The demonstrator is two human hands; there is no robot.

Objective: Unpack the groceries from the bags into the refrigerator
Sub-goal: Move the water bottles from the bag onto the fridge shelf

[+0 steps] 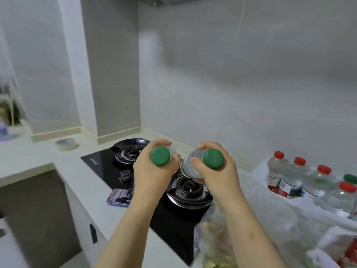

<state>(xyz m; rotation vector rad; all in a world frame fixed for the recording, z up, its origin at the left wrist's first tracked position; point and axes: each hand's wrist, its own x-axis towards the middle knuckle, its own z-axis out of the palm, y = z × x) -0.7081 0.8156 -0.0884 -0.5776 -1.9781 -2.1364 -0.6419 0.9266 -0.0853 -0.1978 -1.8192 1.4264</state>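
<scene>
Both hands are raised over the gas stove (pixel 100 163), each holding a clear water bottle with a green cap. My left hand (pixel 152 175) grips the left bottle (pixel 160 156), whose body is mostly hidden by the fingers. My right hand (pixel 216 176) grips the right bottle (pixel 190 165), tilted with its cap toward me. At the right, a white plastic bag (pixel 260 194) on the counter holds several more bottles (pixel 320 182) with red caps and one with a green cap. No refrigerator is in view.
A phone (pixel 119 197) lies on the white counter left of the stove's near burner (pixel 188 190). A roll of tape (pixel 64 144) sits at the back left. Another clear bag (pixel 216 238) of groceries lies below my right forearm. Tiled walls close off the back.
</scene>
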